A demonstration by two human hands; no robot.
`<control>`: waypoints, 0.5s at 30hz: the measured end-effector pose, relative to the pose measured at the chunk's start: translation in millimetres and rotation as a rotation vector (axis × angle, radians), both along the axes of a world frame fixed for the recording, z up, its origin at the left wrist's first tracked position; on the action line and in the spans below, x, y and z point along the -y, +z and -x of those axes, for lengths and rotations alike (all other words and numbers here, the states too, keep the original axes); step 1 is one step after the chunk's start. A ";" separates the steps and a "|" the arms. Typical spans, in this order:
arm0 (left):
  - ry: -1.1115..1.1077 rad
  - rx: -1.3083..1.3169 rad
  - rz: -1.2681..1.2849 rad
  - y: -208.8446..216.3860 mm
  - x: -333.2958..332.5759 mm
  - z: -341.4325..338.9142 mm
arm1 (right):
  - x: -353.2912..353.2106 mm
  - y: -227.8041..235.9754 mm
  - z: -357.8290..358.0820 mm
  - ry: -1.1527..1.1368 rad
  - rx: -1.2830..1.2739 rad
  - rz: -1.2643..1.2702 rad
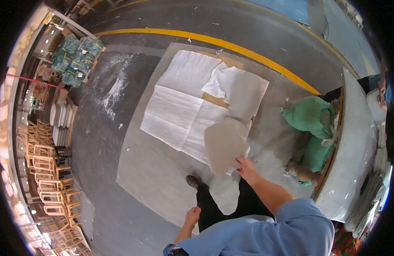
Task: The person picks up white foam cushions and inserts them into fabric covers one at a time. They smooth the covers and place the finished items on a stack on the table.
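Left hand [192, 216] at seven o'clock from the pale pad [226, 145], fingers curled inward, pad partly over white sheets [173, 111], long axis near twelve-to-six, right hand [247, 168] grasping its five-o'clock edge, bulging green sack [307, 114] at two o'clock, contents hidden.

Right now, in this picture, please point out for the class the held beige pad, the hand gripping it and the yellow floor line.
Beige pad [224, 145]: head view, middle of its upper face.
Right hand [247, 168]: head view, back of the hand.
Yellow floor line [222, 43]: head view, middle stretch.
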State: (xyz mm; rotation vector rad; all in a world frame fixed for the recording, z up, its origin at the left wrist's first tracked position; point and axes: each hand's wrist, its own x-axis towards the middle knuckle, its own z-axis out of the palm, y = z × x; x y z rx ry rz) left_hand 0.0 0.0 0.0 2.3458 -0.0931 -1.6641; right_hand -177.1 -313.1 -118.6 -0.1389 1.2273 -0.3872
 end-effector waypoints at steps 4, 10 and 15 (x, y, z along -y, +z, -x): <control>-0.313 0.104 0.022 -54.6 32.4 -50.4 | 7.1 -66.3 -100.4 -0.279 0.002 -0.002; -0.702 0.175 -0.078 -122.7 10.0 -132.3 | -21.2 -175.3 -232.0 -0.554 0.131 -0.005; -0.838 0.218 -0.111 -153.3 -8.2 -153.6 | -53.4 -263.1 -292.4 -0.628 0.211 -0.122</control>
